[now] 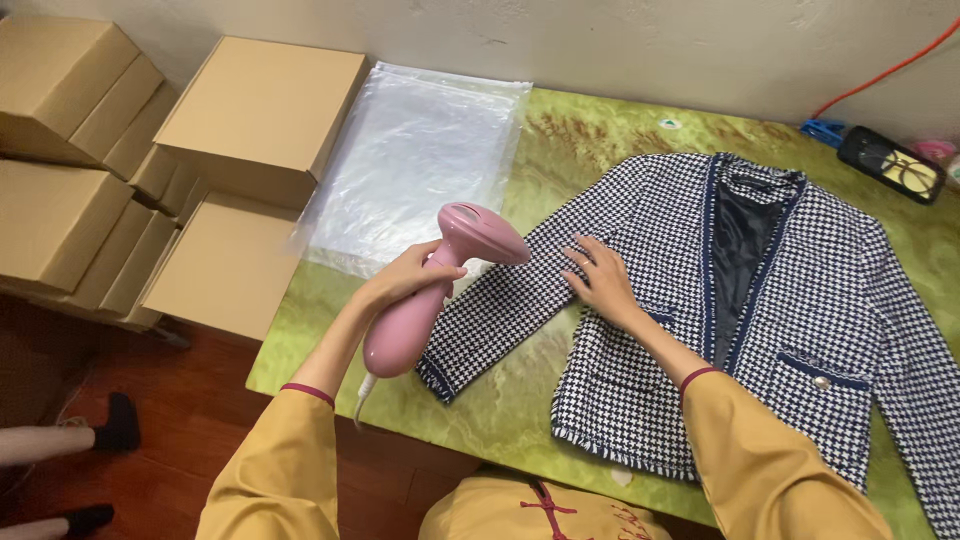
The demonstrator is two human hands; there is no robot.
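brown boxes point(120, 150) sitting stacked at the left | clear plastic bags point(415, 150) lying on the green table point(560, 140) | orange cord point(885, 70) hanging by the wall | black case point(890, 163) lying near it

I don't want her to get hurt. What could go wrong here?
The pink steamer in the left hand points toward the right hand, pressed flat on the houndstooth jacket sleeve, so steam might burn those fingers. Its white cord hangs off the table edge and could snag.
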